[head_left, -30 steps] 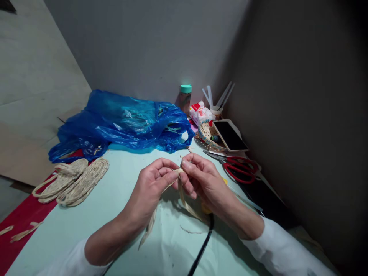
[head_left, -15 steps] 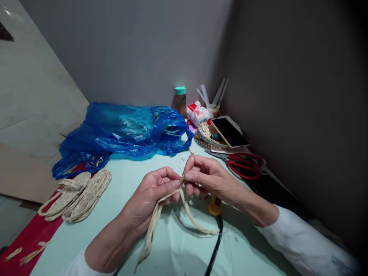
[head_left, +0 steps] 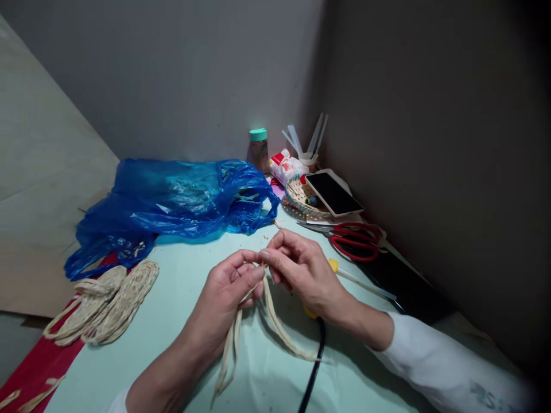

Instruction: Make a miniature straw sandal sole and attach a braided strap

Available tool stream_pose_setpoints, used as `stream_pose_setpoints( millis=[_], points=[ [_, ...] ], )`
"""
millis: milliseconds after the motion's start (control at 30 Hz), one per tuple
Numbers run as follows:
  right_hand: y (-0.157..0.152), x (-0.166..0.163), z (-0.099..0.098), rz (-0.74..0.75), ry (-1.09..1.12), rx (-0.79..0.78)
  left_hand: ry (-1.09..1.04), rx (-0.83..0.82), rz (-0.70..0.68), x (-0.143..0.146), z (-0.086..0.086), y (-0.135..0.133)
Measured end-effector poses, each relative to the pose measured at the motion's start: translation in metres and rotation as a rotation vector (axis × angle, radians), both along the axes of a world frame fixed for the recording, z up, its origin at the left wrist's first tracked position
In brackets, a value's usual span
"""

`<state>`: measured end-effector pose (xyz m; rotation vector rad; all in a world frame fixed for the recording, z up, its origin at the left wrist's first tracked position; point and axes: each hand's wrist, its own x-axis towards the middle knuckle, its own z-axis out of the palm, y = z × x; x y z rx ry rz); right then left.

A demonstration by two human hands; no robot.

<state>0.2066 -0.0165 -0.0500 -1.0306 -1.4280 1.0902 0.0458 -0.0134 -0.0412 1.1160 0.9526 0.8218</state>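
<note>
Strips (head_left: 241,338) of pale straw were held above the table (head_left: 181,287), just in front of the blue bag (head_left: 172,198), which serves here as the landmark. Left hand (head_left: 226,287) lay in front of the bag's right half, palm turned inward; its thumb and forefinger were pressed together on the upper ends of the strips, the other fingers curled beneath. Right hand (head_left: 299,269) met it from the right, fingertips touching those of the left; its thumb and forefinger pinched the same upper ends, the remaining fingers folded loosely. From the pinch, two strips hung down toward the viewer along the left wrist, while another curved right and rested on the table. Both forearms ended in white sleeves.

Black cable (head_left: 312,373) ran on the table beneath the right wrist, well in front of the bag. Yellow-tipped tool (head_left: 357,279) lay just right of the right hand. Red scissors (head_left: 353,238) lay right of the bag, near the wall. Basket (head_left: 299,201), just right of the bag, bore a phone (head_left: 333,194) across its rim. Behind the basket stood a green-capped jar (head_left: 259,148), a red-and-white packet (head_left: 284,165) and a cup of sticks (head_left: 306,143). Woven soles (head_left: 103,301) lay in front of the bag's left end, partly on red cloth (head_left: 38,361).
</note>
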Motion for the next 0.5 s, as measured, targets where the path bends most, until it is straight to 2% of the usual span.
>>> stream_pose_setpoints(
  millis=[67,167,267,367,500],
  points=[
    [-0.002,-0.002,-0.003,-0.106,-0.032,0.023,0.043,0.046,0.029,0.005,-0.001,-0.003],
    [-0.003,-0.003,-0.003,-0.127,0.0,-0.008,0.109,0.113,0.056,0.009,0.001,-0.008],
    [-0.002,-0.003,0.003,-0.037,0.116,-0.077,0.157,0.172,0.086,0.006,0.004,-0.011],
    [0.0,-0.001,0.009,0.119,0.225,-0.148,0.123,0.156,0.122,0.001,0.005,-0.011],
    [0.004,0.001,0.009,0.166,0.206,-0.113,0.016,0.086,0.173,-0.004,0.006,-0.008]
  ],
)
